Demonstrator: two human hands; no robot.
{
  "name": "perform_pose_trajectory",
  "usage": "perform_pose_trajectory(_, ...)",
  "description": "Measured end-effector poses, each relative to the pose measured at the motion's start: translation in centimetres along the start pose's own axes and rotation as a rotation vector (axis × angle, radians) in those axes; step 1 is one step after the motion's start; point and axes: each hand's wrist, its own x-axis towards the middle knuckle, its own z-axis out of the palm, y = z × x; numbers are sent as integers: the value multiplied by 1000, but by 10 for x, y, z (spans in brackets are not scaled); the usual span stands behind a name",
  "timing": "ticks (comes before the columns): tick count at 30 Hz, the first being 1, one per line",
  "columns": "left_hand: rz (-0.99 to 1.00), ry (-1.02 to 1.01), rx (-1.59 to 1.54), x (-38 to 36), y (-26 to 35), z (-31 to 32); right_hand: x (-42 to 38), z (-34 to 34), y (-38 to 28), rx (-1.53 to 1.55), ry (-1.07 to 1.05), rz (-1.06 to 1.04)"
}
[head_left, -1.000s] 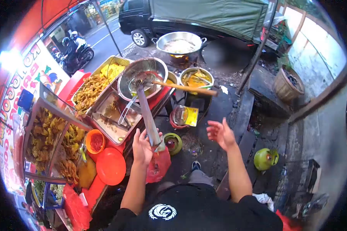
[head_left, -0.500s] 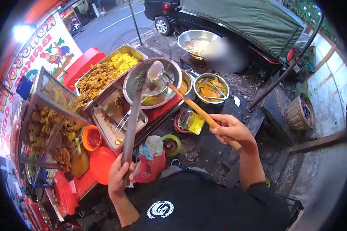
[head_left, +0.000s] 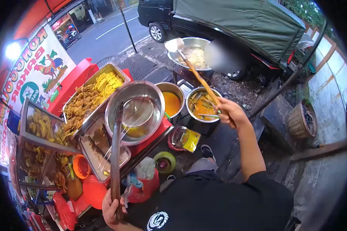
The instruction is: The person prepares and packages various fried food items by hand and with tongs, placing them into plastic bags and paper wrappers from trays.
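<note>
My right hand point(head_left: 232, 112) grips the wooden handle of a long spatula point(head_left: 198, 76). Its pale metal head is over the near rim of a wide frying pan point(head_left: 170, 56) that holds bubbling oil. Low on the left, my left hand point(head_left: 112, 208) is wrapped round the dark handle of a long strainer point(head_left: 115, 159). The strainer's round wire end rests inside a large steel bowl point(head_left: 159, 96) on the stall table. Under my right forearm stands a pot of orange broth with pieces in it point(head_left: 203, 104); another orange-filled pot point(head_left: 172, 99) is beside the bowl.
Trays of skewers point(head_left: 83, 107) and yellow pieces point(head_left: 108, 82) line the stall, near a glass case point(head_left: 38, 154). A metal tray with tongs point(head_left: 100, 169) sits by the bowl. A blurred person point(head_left: 229, 56) is beyond the pan, before a parked vehicle point(head_left: 235, 19). A basket point(head_left: 301, 119) stands right.
The spatula has swung from above the steel bowl out to the frying pan as my right hand moved up and away. My left hand has shifted lower left, still holding the strainer.
</note>
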Motion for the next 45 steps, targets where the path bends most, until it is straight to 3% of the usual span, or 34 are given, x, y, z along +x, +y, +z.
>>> perform_pose_trajectory(2, 26, 125, 16, 11, -15, 33, 49, -47, -12, -496, 204, 9)
perform_pose_trajectory(3, 11, 220, 48, 12, -21, 57, 73, -76, -13, -506, 185, 9)
perform_pose_trajectory(5, -11, 260, 49, 30, -31, 88, 112, -132, -29, -1356, 414, -327)
perform_pose_trajectory(8, -25, 367, 13, 44, -49, 139, 143, -191, -76, -1386, 397, -149)
perform_pose_trajectory(10, 25, 532, -7, 62, -48, 184, 171, -229, -87, -1421, 369, -173)
perform_pose_trajectory(13, -89, 552, 1, 72, -73, 194, 209, -267, -86, -1501, 342, -48)
perform_pose_trajectory(14, -161, 570, 7, 75, -76, 204, 218, -276, -79, -1499, 323, -35)
perform_pose_trajectory(17, -33, 573, -116, 80, -92, 213, 236, -274, -66, -1434, 350, 68)
perform_pose_trajectory(20, 73, 596, -208, 88, -104, 214, 242, -257, -62, -1358, 327, 51)
perform_pose_trajectory(22, 75, 706, -273, 91, -121, 209, 261, -280, -37, -1348, 292, -1)
perform_pose_trajectory(24, 138, 692, -299, 99, -127, 208, 261, -287, -40, -1349, 259, -44)
perform_pose_trajectory(26, 204, 675, -333, 97, -141, 204, 250, -297, -62, -1365, 283, -55)
perform_pose_trajectory(28, 252, 833, -549, 91, -158, 194, 235, -305, -96, -1437, 238, -70)
perform_pose_trajectory(30, 295, 829, -616, 85, -182, 188, 228, -314, -127, -1506, 224, -193)
perform_pose_trajectory(32, 344, 878, -764, 81, -209, 187, 224, -307, -173, -1145, 89, 151)
perform_pose_trajectory(34, 349, 851, -768, 83, -240, 186, 254, -333, -184, -907, -27, 226)
perform_pose_trajectory(37, 266, 1004, -947, 90, -292, 185, 287, -353, -191, -257, -179, 372)
perform_pose_trajectory(38, 265, 1001, -955, 90, -320, 180, 298, -355, -188, -264, -177, 370)
perform_pose_trajectory(40, 184, 1198, -1151, 86, -378, 172, 319, -356, -175, 31, -293, 540)
perform_pose_trajectory(45, -51, 1335, -1299, 94, -433, 216, 323, -338, -155, -107, -272, 576)
